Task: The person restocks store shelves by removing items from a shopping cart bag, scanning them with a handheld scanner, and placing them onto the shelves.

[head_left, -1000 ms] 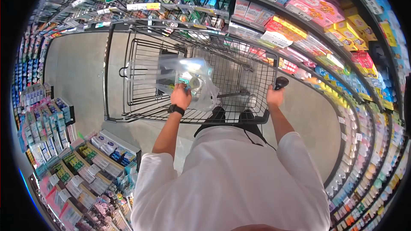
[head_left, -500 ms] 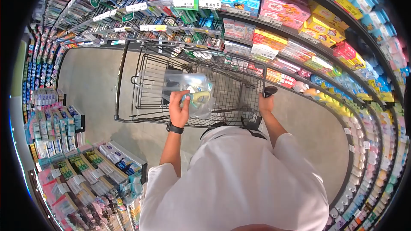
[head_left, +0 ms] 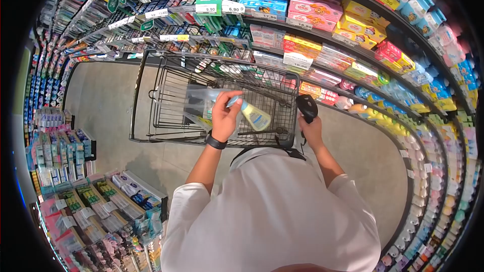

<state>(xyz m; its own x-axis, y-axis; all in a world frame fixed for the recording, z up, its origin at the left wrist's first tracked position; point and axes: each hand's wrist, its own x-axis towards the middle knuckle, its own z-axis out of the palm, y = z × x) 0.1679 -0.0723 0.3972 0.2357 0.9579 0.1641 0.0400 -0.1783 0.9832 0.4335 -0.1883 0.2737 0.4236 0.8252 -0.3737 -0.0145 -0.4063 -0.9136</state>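
My left hand (head_left: pixel 226 119), with a dark band at the wrist, is closed around the blue-capped end of a small pale yellow bottle (head_left: pixel 258 117). The bottle tilts down to the right over the shopping cart (head_left: pixel 166 140), its label facing up but too small to read. Behind that hand, a clear plastic bag (head_left: pixel 199 95) hangs over the basket; whether my fingers also grip it cannot be made out. At the cart's right end, my right hand (head_left: pixel 311 129) is wrapped round a black handheld scanner (head_left: pixel 307 108), its head pointing up.
Along the front and right, shelves hold blue boxes (head_left: pixel 265 6), pink boxes (head_left: pixel 315 11), yellow boxes (head_left: pixel 360 29) and bottles. Hanging packs fill the rack (head_left: pixel 166 0) at the upper left. A low display (head_left: pixel 96 196) of packaged goods stands at the lower left on the grey floor.
The bottle, earlier seen within the clear bag, now shows outside it, tilted toward the right. My right hand has raised the scanner and turned it. The view has shifted slightly.
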